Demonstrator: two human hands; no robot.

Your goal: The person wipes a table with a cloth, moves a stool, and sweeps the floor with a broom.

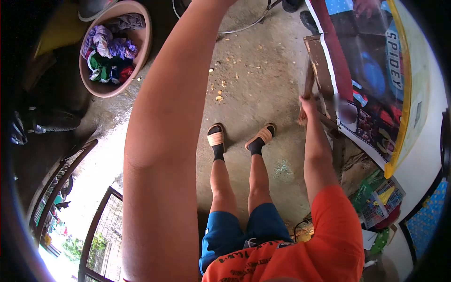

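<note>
My left forearm stretches up across the view, and its hand lies past the top edge. My right hand [308, 104] is closed around a brown, wooden-looking stick [310, 80] beside the worn wooden table frame [322, 70]. Brown strands show just below that hand, and I cannot tell whether they belong to the stick. Close to the right hand hangs a printed cover [347, 113] over the table's side.
A pink basin [146, 47] of clothes stands at upper left. Small scraps [219, 92] dot the concrete floor [253, 89]. Another person's hand [366, 6] rests on the table at top right. Dark footwear [308, 21] lies nearby. A plastic basket [385, 199] sits at lower right.
</note>
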